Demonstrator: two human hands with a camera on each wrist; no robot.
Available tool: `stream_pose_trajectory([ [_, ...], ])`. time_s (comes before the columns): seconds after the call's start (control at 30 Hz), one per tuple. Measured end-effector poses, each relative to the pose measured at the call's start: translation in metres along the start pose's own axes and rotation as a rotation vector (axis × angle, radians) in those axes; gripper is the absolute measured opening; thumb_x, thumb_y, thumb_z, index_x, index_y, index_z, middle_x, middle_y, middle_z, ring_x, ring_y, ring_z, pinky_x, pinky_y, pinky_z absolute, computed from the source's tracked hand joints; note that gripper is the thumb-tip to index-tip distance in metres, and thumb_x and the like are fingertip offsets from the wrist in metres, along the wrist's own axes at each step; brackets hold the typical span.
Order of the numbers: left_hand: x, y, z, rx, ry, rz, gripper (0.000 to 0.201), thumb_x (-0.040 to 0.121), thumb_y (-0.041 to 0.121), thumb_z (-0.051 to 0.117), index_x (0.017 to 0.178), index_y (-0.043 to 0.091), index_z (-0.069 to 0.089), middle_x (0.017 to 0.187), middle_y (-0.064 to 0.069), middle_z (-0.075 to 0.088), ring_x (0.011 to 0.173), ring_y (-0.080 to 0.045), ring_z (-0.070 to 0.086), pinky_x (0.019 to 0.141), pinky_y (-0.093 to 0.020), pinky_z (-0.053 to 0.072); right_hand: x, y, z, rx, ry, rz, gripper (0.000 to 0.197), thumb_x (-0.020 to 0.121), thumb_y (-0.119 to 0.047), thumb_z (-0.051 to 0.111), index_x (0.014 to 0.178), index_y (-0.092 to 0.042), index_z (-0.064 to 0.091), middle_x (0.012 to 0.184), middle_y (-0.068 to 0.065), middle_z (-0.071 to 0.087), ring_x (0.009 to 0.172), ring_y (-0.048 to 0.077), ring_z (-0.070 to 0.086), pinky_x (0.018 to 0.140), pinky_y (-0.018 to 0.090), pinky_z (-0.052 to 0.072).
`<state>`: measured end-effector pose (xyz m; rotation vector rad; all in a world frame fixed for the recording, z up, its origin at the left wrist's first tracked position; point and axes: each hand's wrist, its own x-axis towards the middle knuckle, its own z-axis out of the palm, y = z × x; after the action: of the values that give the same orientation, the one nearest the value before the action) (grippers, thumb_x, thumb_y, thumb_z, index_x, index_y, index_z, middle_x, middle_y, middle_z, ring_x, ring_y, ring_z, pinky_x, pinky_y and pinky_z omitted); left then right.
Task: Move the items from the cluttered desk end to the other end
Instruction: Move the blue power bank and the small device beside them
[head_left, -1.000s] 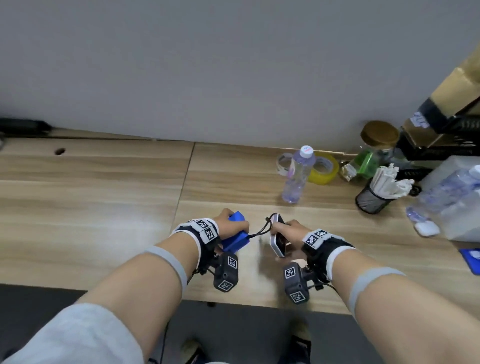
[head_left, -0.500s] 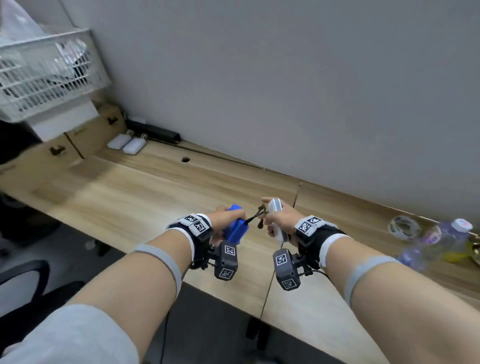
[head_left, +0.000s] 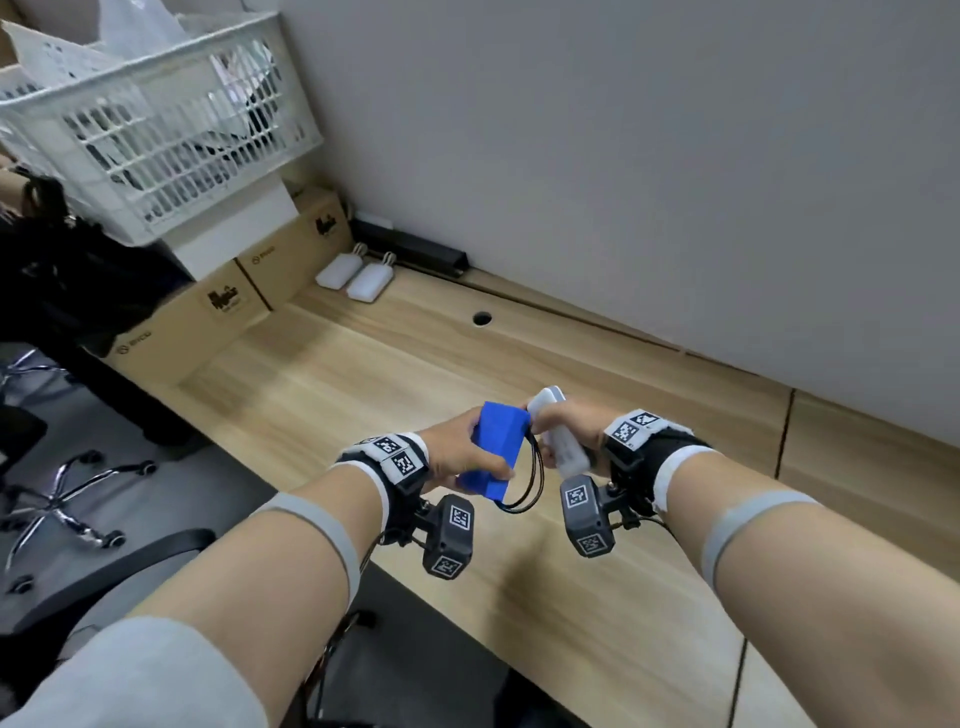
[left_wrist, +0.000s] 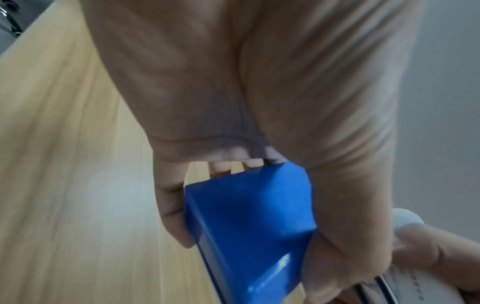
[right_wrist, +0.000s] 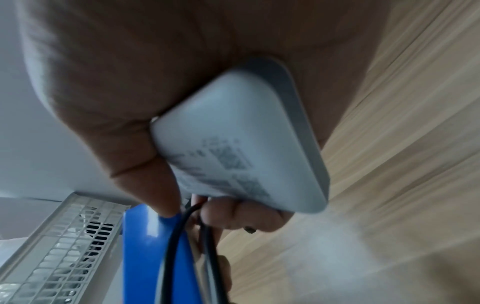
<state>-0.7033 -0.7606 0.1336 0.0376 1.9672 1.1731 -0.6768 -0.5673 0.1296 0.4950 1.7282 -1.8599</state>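
Head view: bare desk (head_left: 363, 395) ahead.

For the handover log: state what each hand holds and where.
Left hand grips the blue block across its sides; right hand grips the white device around its middle.

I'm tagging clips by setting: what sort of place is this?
Probably an office: a long wooden desk against a partition, a swivel chair, and cardboard boxes under a white basket.
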Motion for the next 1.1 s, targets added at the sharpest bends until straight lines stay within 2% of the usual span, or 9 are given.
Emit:
stream_pose_trajectory([
  [0.13,0.04,0.004,-0.047,-0.012,-0.065,0.018,0.082,0.069,0.005,0.082,0.135,0.039,0.046,0.132,-0.01,0.055,0.104,-0.023,0.061,0.085,-0.049,0.06,0.056,-0.029,0.011,-0.068,-0.041,0.066,0.018,0.075,-0.009,0.054,0.093,-0.008,0.055,0.071,0.007,0.05,0.054,0.015,0.047,0.052,0.024,0.042],
  [0.2,0.053,0.006,-0.069,-0.002,-0.117,0.029,0.083,0.07,0.004,0.082,0.136,0.04,0.046,0.13,-0.009,0.055,0.105,-0.024,0.059,0.083,-0.05,0.06,0.079,-0.042,0.016,-0.088,-0.06,0.085,0.013,0.082,-0.003,0.049,0.094,-0.006,0.054,0.069,0.008,0.049,0.052,0.015,0.046,0.048,0.023,0.041],
  [0.37,0.085,0.009,-0.117,0.018,-0.237,-0.004,0.071,0.076,0.0,0.08,0.134,0.024,0.047,0.11,-0.004,0.054,0.094,-0.02,0.059,0.074,-0.04,0.058,0.114,-0.077,0.028,-0.191,-0.108,0.167,0.009,0.088,0.0,0.045,0.089,-0.003,0.054,0.068,0.01,0.049,0.052,0.017,0.047,0.047,0.021,0.04],
  [0.5,0.124,0.006,-0.152,0.008,-0.248,-0.016,0.069,0.074,0.003,0.082,0.132,0.023,0.051,0.111,-0.006,0.055,0.096,-0.022,0.061,0.077,-0.044,0.06,0.154,-0.091,0.035,-0.162,-0.052,0.176,0.016,0.082,0.0,0.049,0.082,-0.009,0.063,0.069,0.012,0.051,0.056,0.021,0.047,0.052,0.026,0.04],
  [0.6,0.159,0.006,-0.176,0.083,-0.199,-0.003,0.066,0.069,0.012,0.086,0.125,0.029,0.054,0.12,-0.013,0.059,0.108,-0.029,0.064,0.085,-0.054,0.059,0.192,-0.094,0.043,-0.082,0.068,0.129,0.025,0.075,-0.003,0.055,0.088,-0.016,0.071,0.071,0.011,0.052,0.057,0.02,0.045,0.055,0.029,0.038],
  [0.7,0.203,0.005,-0.205,0.203,-0.11,0.029,0.052,0.07,0.02,0.085,0.11,0.028,0.053,0.109,-0.009,0.061,0.099,-0.024,0.064,0.092,-0.05,0.057,0.235,-0.1,0.048,-0.069,0.256,0.097,0.028,0.082,-0.002,0.06,0.108,-0.011,0.066,0.08,0.01,0.056,0.061,0.019,0.048,0.054,0.029,0.042],
  [0.83,0.257,-0.001,-0.254,0.348,0.028,-0.023,0.082,0.057,0.041,0.087,0.123,0.018,0.046,0.111,-0.004,0.062,0.1,-0.024,0.064,0.089,-0.044,0.057,0.29,-0.113,0.057,-0.121,0.526,0.065,0.03,0.084,-0.006,0.065,0.114,-0.011,0.058,0.091,0.012,0.064,0.065,0.019,0.06,0.065,0.034,0.053],
  [0.97,0.306,0.0,-0.307,0.483,0.222,-0.084,0.087,0.057,0.051,0.082,0.125,0.012,0.043,0.116,-0.01,0.057,0.104,-0.03,0.059,0.086,-0.043,0.056,0.341,-0.124,0.066,-0.179,0.615,0.11,0.052,0.083,-0.024,0.068,0.131,-0.015,0.05,0.104,0.007,0.068,0.091,0.026,0.071,0.085,0.041,0.058],
  [1.1,0.358,0.007,-0.348,0.548,0.31,-0.107,0.086,0.061,0.053,0.082,0.125,0.009,0.044,0.114,-0.011,0.057,0.103,-0.031,0.059,0.079,-0.038,0.054,0.393,-0.136,0.072,-0.314,0.638,0.279,0.084,0.077,-0.043,0.068,0.146,-0.019,0.027,0.125,0.009,0.056,0.105,0.031,0.058,0.089,0.038,0.05],
])
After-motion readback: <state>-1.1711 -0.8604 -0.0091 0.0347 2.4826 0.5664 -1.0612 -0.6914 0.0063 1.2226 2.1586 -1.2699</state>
